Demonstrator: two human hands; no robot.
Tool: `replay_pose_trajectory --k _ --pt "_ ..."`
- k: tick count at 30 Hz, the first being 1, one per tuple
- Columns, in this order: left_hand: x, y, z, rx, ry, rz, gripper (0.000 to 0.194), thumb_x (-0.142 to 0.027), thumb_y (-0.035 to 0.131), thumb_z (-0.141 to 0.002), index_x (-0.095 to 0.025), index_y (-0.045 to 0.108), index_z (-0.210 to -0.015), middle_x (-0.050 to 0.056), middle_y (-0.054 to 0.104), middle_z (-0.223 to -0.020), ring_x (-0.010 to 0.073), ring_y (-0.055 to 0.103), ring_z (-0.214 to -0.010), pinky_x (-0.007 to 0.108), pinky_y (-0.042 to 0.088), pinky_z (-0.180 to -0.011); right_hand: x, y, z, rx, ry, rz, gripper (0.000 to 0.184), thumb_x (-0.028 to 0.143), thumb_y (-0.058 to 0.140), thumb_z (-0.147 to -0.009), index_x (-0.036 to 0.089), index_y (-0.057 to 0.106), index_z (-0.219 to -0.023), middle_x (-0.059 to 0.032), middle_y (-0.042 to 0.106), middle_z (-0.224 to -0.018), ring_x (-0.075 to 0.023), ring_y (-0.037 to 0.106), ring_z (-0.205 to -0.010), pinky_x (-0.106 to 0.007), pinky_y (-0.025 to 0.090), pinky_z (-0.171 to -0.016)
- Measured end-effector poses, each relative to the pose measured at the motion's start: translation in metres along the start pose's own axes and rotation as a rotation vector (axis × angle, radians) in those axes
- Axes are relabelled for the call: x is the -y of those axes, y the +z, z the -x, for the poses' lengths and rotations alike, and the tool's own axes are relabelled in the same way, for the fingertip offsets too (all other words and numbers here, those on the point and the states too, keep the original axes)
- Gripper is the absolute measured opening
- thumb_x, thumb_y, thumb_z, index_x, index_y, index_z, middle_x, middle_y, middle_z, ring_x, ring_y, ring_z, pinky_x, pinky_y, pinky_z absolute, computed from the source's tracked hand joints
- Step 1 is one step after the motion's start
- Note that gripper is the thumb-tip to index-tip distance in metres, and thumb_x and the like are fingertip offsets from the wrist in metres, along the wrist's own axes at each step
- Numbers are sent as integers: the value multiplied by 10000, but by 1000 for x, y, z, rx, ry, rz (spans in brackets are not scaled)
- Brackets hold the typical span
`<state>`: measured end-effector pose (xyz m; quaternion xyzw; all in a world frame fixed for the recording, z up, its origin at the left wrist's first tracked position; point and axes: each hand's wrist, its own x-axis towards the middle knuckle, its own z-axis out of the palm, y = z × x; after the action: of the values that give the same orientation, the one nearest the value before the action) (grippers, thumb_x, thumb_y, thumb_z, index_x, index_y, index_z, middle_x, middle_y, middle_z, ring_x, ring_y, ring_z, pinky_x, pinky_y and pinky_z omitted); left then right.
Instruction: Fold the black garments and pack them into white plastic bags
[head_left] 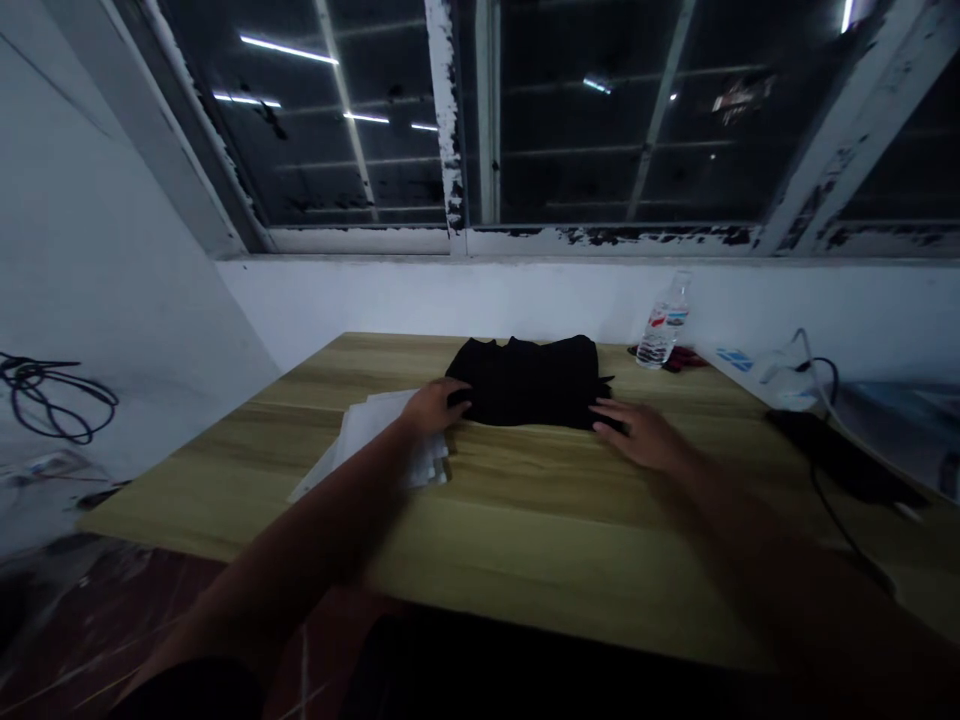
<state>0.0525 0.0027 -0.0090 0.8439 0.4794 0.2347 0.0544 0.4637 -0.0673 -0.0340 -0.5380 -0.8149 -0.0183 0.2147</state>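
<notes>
A black piece of folded cloth [532, 382], perhaps a garment, lies flat on the wooden table towards the wall. At its left edge is my left hand [433, 406], thumb and fingers apart and resting on the cloth. My right hand [637, 432] touches the lower right corner with its fingers stretched out and spread. A small dark strip of the cloth sticks out just above those fingers. Under my left hand and forearm lies a loose stack of white sheets or bags [367, 425], partly hidden by the arm.
The wooden table [525, 530] meets a white wall below dark windows. A clear water bottle [664, 322] stands at the back right, beside a dark red item [684, 358]. Further right are a black flat object [844, 458] and cables. A coiled black cable [56, 395] hangs on the left wall.
</notes>
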Motion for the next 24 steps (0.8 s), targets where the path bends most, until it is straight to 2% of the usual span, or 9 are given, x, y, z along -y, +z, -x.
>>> replay_pose_trajectory --k 3,8,12,14,16,18,19,22,24 --pt "9 -5 2 -86 18 -2 293 -275 629 -875 -225 767 -1129 70 767 -1187 255 703 -1126 403 524 -1068 -10 0 1 -133 -69 -70 325 392 552 -972 249 816 -1096 -96 753 -1264 -305 713 -1145 -527 522 -1057" --pt "9 -18 -1 -127 -25 -52 178 -279 640 -834 -215 790 -904 72 804 -1020 270 729 -996 413 555 -986 7 -13 -6 -318 26 -238 253 390 607 -920 273 822 -986 -72 795 -1111 -293 725 -1066 -525 537 -1038" --pt "1 -62 4 -367 162 45 162 -329 664 -826 -187 740 -818 93 779 -907 245 715 -906 414 537 -969 27 -50 -1 -453 88 -550 259 494 679 -880 280 799 -964 -68 779 -1082 -264 713 -1057 -464 535 -1031" --pt "1 -89 14 -208 339 214 224 -405 697 -845 -192 704 -777 88 751 -854 220 693 -849 391 548 -898 31 -79 11 -289 10 -682 279 541 727 -843 275 789 -898 -68 774 -1020 -250 715 -1000 -435 551 -971" --pt "4 -106 24 96 437 460 381 -542 649 -899 -191 678 -753 99 727 -800 212 674 -786 370 555 -792 33 -103 26 131 -102 -802 353 593 769 -793 259 797 -902 -70 772 -931 -238 722 -908 -408 566 -879" --pt "7 -107 30 238 391 586 504 -632 562 -945 -178 674 -759 106 715 -779 210 663 -760 357 544 -746 32 -114 35 473 -112 -870 503 658 764 -768 241 797 -1048 -85 774 -911 -242 729 -875 -388 567 -814" --pt "7 -102 31 244 329 574 529 -645 540 -957 -169 682 -777 103 714 -782 206 659 -761 347 535 -743 32 -112 37 527 -73 -869 555 679 736 -784 230 784 -1106 -93 773 -917 -245 730 -876 -382 566 -802" --pt "3 -75 26 294 144 384 486 -616 569 -956 -162 722 -868 68 724 -841 186 654 -805 298 501 -759 30 -82 29 269 104 -689 505 644 620 -885 213 761 -1109 -102 759 -958 -251 717 -898 -405 565 -837" --pt "-4 -58 22 487 96 319 438 -609 639 -905 -187 746 -958 45 737 -899 184 661 -831 276 488 -762 28 -53 20 48 132 -473 449 568 612 -893 212 750 -1130 -113 740 -1032 -273 703 -941 -456 562 -892"
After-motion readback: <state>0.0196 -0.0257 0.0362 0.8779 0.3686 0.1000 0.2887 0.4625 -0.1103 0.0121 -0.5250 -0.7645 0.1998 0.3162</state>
